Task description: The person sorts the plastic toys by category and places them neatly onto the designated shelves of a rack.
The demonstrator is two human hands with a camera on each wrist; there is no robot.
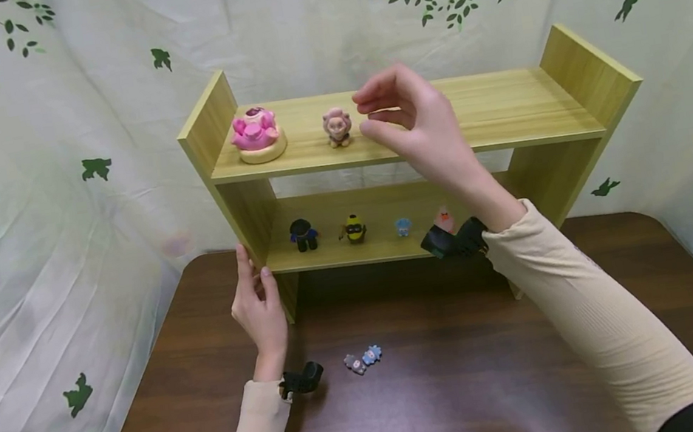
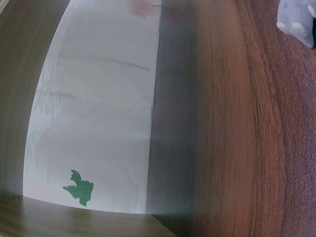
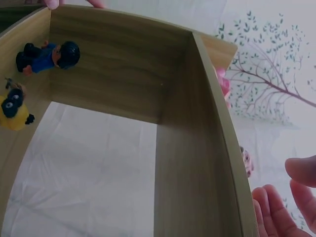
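In the head view my right hand (image 1: 416, 120) is raised over the upper board of a wooden shelf (image 1: 505, 106), thumb and fingers bent and apart with nothing between them. Just left of its fingertips stands a small pink figurine (image 1: 337, 128), which the right wrist view shows partly hidden behind the board. My left hand (image 1: 261, 311) holds the lower left side panel, thumb at the front edge and fingers along the outer face. At the upper board's left end sits a bright pink bear figure (image 1: 256, 132) on a cream base.
On the lower board stand a black-haired figure in blue (image 1: 303, 235), a yellow figure with dark goggles (image 1: 354, 230), a small blue figure (image 1: 403, 227) and a pinkish figure (image 1: 444, 219) partly behind my right wrist. A grey figurine (image 1: 355, 365) and a blue figurine (image 1: 372, 354) lie on the brown table (image 1: 454, 394).
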